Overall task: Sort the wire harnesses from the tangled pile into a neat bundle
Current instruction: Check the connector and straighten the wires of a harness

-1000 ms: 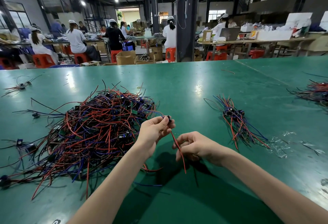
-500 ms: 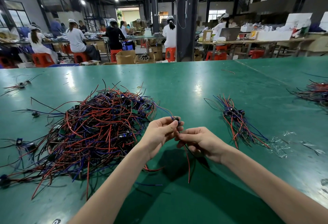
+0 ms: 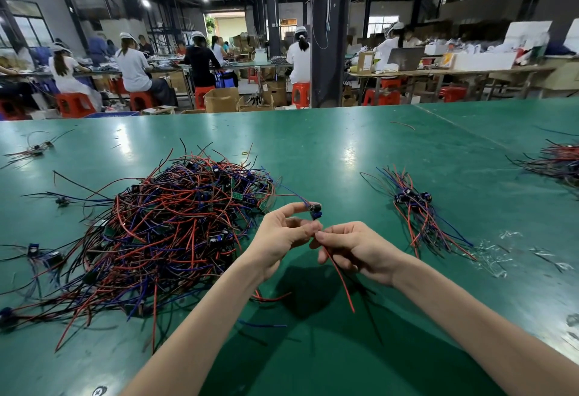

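One harness (image 3: 315, 212) is in your hands, held over the table (image 3: 344, 151) between one tangled pile (image 3: 175, 232) on your left and one sorted bundle (image 3: 419, 210) on your right. Your left hand (image 3: 282, 235) pinches its module and your right hand (image 3: 357, 248) pinches the wires just below. The module end points up and away; the red lead hangs toward you. A blue lead runs back into the pile. One more heap (image 3: 557, 160) lies at the far right.

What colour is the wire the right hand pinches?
Red wire, pinched by right hand; head view.
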Action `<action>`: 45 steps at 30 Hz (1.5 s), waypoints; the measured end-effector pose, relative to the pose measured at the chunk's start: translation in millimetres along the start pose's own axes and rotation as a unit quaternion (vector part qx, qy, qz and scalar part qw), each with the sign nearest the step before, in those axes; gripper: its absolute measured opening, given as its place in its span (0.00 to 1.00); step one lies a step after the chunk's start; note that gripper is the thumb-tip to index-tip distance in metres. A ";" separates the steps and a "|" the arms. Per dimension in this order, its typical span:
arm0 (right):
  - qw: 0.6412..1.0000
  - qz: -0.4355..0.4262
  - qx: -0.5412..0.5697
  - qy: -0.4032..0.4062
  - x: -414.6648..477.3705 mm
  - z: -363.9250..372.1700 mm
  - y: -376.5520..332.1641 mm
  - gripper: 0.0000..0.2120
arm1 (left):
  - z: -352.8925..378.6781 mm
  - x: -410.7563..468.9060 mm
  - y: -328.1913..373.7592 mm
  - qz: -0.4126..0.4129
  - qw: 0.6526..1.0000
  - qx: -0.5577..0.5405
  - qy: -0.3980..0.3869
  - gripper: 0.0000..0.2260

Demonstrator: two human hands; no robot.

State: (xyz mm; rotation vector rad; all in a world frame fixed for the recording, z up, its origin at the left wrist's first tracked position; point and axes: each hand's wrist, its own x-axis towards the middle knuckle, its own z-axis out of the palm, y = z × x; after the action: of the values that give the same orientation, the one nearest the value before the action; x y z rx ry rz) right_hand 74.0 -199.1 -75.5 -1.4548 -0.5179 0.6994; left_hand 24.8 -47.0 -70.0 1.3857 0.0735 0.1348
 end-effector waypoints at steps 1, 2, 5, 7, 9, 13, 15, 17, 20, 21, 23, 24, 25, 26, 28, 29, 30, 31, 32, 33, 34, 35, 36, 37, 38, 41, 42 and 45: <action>1.000 0.002 -0.002 -0.007 -0.2 -0.1 0.3 0.09 | 0.3 0.2 -0.2 0.003 1.000 0.000 0.002 0.13; 1.000 0.001 -0.005 -0.013 -0.3 0.2 1.0 0.08 | 0.6 0.4 -0.6 0.005 1.000 -0.003 0.004 0.13; 1.000 -0.009 -0.017 -0.016 -0.6 3.3 2.2 0.08 | 0.8 1.0 -2.2 0.019 1.000 0.005 0.012 0.13; 1.000 -0.010 -0.022 -0.015 -1.1 5.1 2.4 0.08 | 0.5 2.0 -2.4 0.031 0.999 0.011 0.033 0.13; 0.999 -0.001 -0.029 -0.025 -2.5 7.8 3.5 0.08 | -1.7 3.8 -1.6 0.044 0.997 0.022 0.062 0.13; 0.997 0.005 -0.058 -0.053 -6.7 16.8 5.2 0.07 | -9.0 6.8 -1.6 0.068 0.992 0.043 0.100 0.13; 0.996 -0.003 -0.073 -0.060 -8.3 19.4 4.6 0.07 | -10.5 7.7 -2.5 0.073 0.990 0.048 0.110 0.13; 0.994 -0.004 -0.081 -0.071 -10.4 21.0 4.1 0.06 | -12.1 9.1 -3.4 0.074 0.989 0.047 0.122 0.12; 0.991 -0.002 -0.100 -0.086 -13.0 23.8 3.7 0.05 | -15.3 10.7 -4.8 0.064 0.989 0.043 0.127 0.12; 0.989 0.000 -0.114 -0.094 -13.6 24.7 2.9 0.04 | -16.2 10.9 -5.4 0.061 0.989 0.044 0.126 0.12; 0.983 0.003 -0.143 -0.113 -14.8 25.2 0.7 0.05 | -16.8 11.2 -6.4 0.059 0.989 0.048 0.126 0.12; 0.981 0.004 -0.151 -0.121 -15.4 24.6 -0.4 0.05 | -16.5 11.3 -6.6 0.059 0.989 0.048 0.126 0.12; 0.979 0.006 -0.154 -0.130 -16.2 23.6 -1.4 0.05 | -16.7 11.2 -6.4 0.058 0.989 0.045 0.126 0.12; 0.978 0.009 -0.153 -0.142 -17.3 22.9 -2.4 0.06 | -17.1 11.1 -6.0 0.057 0.990 0.038 0.127 0.12; 0.975 0.015 -0.152 -0.162 -19.5 23.6 -3.0 0.06 | -19.2 11.1 -4.5 0.054 0.989 0.022 0.134 0.12; 0.974 0.015 -0.155 -0.166 -19.9 24.4 -2.6 0.06 | -20.3 11.4 -3.8 0.052 0.989 0.015 0.137 0.12; 0.973 0.014 -0.160 -0.167 -20.5 25.1 -1.7 0.06 | -20.6 11.7 -3.4 0.049 0.989 0.012 0.138 0.12; 0.972 0.015 -0.166 -0.165 -21.0 25.7 -1.1 0.06 | -20.5 11.8 -3.5 0.047 0.989 0.012 0.137 0.12; 0.971 0.015 -0.174 -0.164 -21.4 26.5 -0.8 0.06 | -19.8 11.7 -3.6 0.047 0.990 0.013 0.134 0.12; 0.969 0.015 -0.183 -0.164 -22.2 27.4 -0.7 0.06 | -19.2 11.5 -3.8 0.047 0.990 0.014 0.131 0.12; 0.968 0.012 -0.191 -0.163 -22.9 28.7 -0.7 0.06 | -18.7 11.4 -4.2 0.048 0.990 0.014 0.131 0.12; 0.966 0.008 -0.201 -0.161 -23.6 29.9 -0.8 0.06 | -18.5 11.2 -4.4 0.048 0.990 0.012 0.131 0.12; 0.965 0.004 -0.212 -0.157 -24.2 31.3 -0.9 0.07 | -18.2 11.1 -4.4 0.048 0.990 0.011 0.133 0.12; 0.963 -0.001 -0.223 -0.151 -24.7 32.4 -0.9 0.08 | -18.2 11.1 -4.3 0.048 0.990 0.010 0.134 0.12; 0.961 -0.005 -0.234 -0.145 -25.0 33.6 -0.8 0.09 | -18.2 11.0 -4.1 0.048 0.990 0.012 0.135 0.12; 0.958 -0.007 -0.250 -0.138 -26.0 36.4 -0.8 0.10 | -18.1 11.0 -4.4 0.047 0.990 0.017 0.134 0.12; 0.959 -0.003 -0.247 -0.139 -26.1 36.7 -1.3 0.10 | -18.0 11.1 -4.8 0.047 0.990 0.019 0.134 0.12; 0.964 0.010 -0.226 -0.139 -25.5 34.8 -4.2 0.09 | -18.9 12.4 -5.5 0.049 0.988 0.021 0.142 0.11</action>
State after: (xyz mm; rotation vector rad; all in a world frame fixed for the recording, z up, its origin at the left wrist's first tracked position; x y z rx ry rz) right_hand 32.1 -192.2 -66.5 -1.7956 -0.9275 0.8446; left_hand 34.9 -27.8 -78.5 1.4055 0.2476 0.4154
